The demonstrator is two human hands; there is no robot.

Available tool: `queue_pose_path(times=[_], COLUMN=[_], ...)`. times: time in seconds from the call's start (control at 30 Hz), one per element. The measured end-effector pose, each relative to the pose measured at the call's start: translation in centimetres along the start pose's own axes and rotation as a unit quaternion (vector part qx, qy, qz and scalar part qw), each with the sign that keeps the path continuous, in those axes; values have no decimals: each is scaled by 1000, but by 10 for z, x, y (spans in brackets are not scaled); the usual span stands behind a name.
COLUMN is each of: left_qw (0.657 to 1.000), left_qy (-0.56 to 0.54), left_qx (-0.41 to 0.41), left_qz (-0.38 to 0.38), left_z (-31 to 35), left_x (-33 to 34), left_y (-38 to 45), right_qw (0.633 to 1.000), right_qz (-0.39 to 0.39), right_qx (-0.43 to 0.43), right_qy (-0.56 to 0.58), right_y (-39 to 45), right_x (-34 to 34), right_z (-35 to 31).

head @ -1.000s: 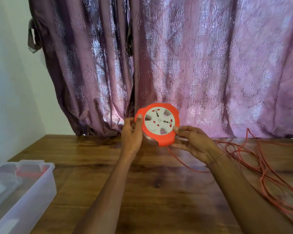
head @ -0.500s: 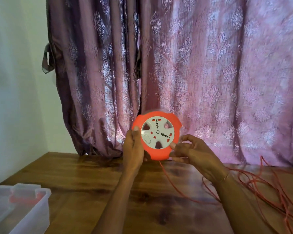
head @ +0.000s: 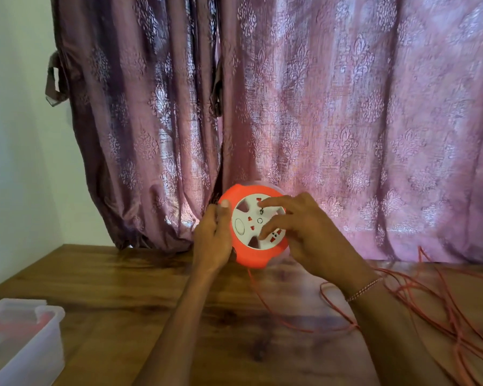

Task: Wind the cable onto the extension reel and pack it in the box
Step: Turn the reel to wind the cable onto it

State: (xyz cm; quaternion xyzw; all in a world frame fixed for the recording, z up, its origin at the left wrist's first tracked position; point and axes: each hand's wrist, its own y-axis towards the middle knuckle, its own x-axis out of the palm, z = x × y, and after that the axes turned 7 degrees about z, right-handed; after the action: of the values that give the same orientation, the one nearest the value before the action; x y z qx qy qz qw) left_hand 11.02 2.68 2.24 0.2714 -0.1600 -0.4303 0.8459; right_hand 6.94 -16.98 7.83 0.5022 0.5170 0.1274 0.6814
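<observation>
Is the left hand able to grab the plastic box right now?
Probably not yet. The left hand grips the orange reel up in the air, and the plastic box sits off at the table's near left corner. Nothing blocks the way, but it would need to let go first.

A single wide-angle head-worn camera looks forward and slightly down from the near edge of the wooden bench, close enough that both forearms fill the lower frame, facing a curtain on the far side and a wall at left.
</observation>
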Motion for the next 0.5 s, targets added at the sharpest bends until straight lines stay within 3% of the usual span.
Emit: queue_pose_path(times=[0.17,0.5], left_qw=[998,997], left_qy=[10,18], left_qx=[22,37], left_qz=[-53,-68], left_z=[1,1], left_x=[2,1], left_y=[-2,-2], right_qw=[994,980], right_qz=[-88,-117], right_qx=[7,24], right_qy=[-62,-157], right_y=[1,-3], right_x=[5,13], right_z=[-8,-14])
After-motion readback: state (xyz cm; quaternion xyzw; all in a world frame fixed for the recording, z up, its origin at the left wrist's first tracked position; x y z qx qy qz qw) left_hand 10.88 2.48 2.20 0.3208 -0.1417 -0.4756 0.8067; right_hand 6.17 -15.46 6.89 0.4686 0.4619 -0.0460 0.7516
